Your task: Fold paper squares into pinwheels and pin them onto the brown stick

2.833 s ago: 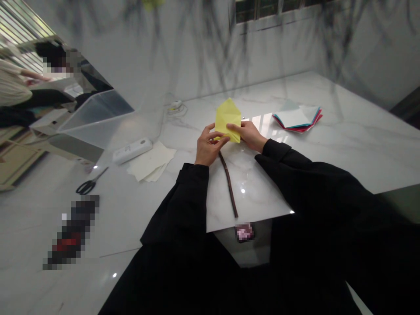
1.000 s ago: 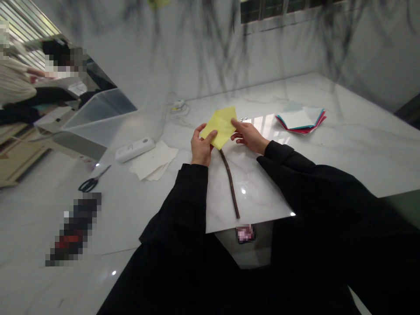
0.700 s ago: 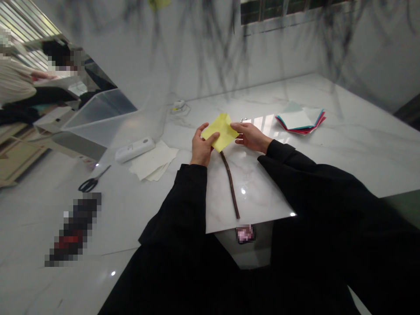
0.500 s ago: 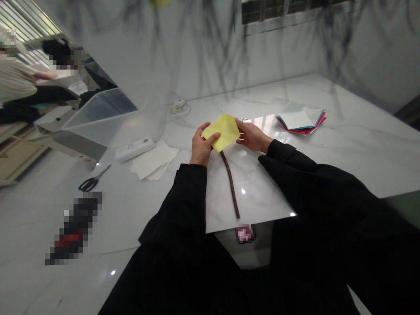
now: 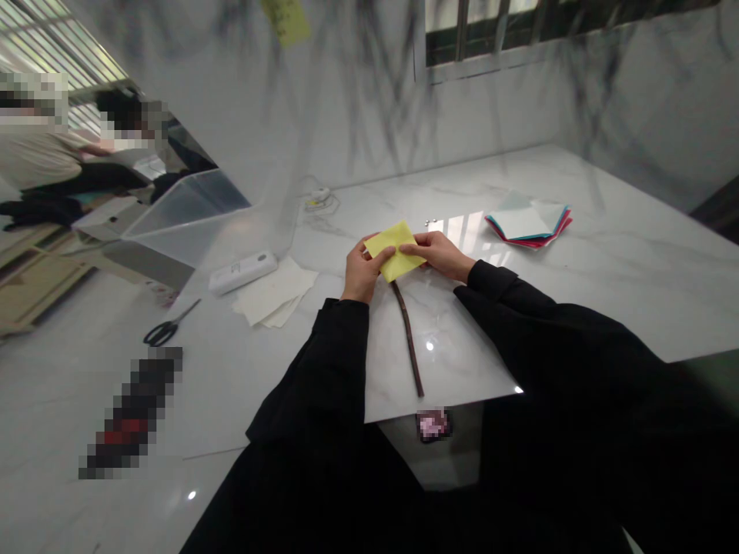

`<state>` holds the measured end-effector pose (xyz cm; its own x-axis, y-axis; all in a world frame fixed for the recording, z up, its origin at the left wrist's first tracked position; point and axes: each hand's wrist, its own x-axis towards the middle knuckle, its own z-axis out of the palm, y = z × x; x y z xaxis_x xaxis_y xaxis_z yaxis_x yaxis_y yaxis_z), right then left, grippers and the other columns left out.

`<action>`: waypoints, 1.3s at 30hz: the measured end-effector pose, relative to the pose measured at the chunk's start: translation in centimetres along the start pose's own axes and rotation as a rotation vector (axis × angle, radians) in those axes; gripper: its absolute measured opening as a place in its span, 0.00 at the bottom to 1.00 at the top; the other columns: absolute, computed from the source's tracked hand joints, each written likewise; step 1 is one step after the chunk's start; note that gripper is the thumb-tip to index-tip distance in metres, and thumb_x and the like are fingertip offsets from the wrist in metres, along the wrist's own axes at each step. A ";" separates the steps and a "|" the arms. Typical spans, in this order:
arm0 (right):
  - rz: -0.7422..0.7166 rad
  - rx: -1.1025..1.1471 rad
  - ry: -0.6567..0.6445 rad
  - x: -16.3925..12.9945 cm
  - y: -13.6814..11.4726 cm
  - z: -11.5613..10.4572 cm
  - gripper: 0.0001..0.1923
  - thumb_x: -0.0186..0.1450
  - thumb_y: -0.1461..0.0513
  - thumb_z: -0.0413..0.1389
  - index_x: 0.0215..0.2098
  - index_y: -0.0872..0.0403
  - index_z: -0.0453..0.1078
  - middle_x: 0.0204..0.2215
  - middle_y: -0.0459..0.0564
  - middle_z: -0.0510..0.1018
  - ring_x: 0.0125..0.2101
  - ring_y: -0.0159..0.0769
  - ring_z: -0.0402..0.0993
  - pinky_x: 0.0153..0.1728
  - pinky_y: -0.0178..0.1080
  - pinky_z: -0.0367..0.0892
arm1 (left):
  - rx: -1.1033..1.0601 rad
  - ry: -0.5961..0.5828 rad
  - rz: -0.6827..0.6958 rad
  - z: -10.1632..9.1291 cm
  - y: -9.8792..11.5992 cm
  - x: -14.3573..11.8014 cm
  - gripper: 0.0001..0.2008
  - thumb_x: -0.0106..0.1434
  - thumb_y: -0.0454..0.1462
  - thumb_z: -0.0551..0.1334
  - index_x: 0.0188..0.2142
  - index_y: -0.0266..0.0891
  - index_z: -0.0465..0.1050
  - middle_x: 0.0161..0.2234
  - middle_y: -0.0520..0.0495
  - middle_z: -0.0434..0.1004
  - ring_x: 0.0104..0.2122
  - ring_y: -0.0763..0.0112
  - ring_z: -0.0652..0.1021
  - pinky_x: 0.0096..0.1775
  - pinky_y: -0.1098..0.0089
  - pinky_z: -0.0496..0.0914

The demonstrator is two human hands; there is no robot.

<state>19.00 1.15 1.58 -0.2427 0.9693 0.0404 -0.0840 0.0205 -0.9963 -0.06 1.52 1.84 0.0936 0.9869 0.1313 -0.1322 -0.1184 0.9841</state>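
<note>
A folded yellow paper lies low over the white marble table, held from both sides. My left hand pinches its left edge with the thumb on top. My right hand presses its fingers on the paper's right part. A thin dark brown stick lies on the table just below the paper, running toward me.
A stack of coloured paper sheets lies to the right. White paper sheets, a white device and black scissors lie to the left. A clear plastic box stands at the back left. Other people sit far left.
The yellow paper was upright and more open; it has been turned, lowered toward the table and folded flatter. Both hands stayed on it.
</note>
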 end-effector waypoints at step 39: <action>-0.059 -0.062 0.101 0.9 1.4 0.3 0.22 0.59 0.46 0.69 0.38 0.56 0.80 0.31 0.51 0.84 0.28 0.35 0.77 0.24 0.33 0.69 | -0.023 -0.058 -0.034 -0.1 0.3 -0.3 0.31 0.47 0.46 0.79 0.48 0.33 0.81 0.45 0.37 0.86 0.48 0.51 0.84 0.52 0.54 0.78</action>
<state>18.37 2.02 0.25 -0.1398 0.9857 0.0939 -0.0343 0.0899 -0.9954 -0.25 1.20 2.12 0.1557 0.9821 0.1056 -0.1502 -0.0822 0.9852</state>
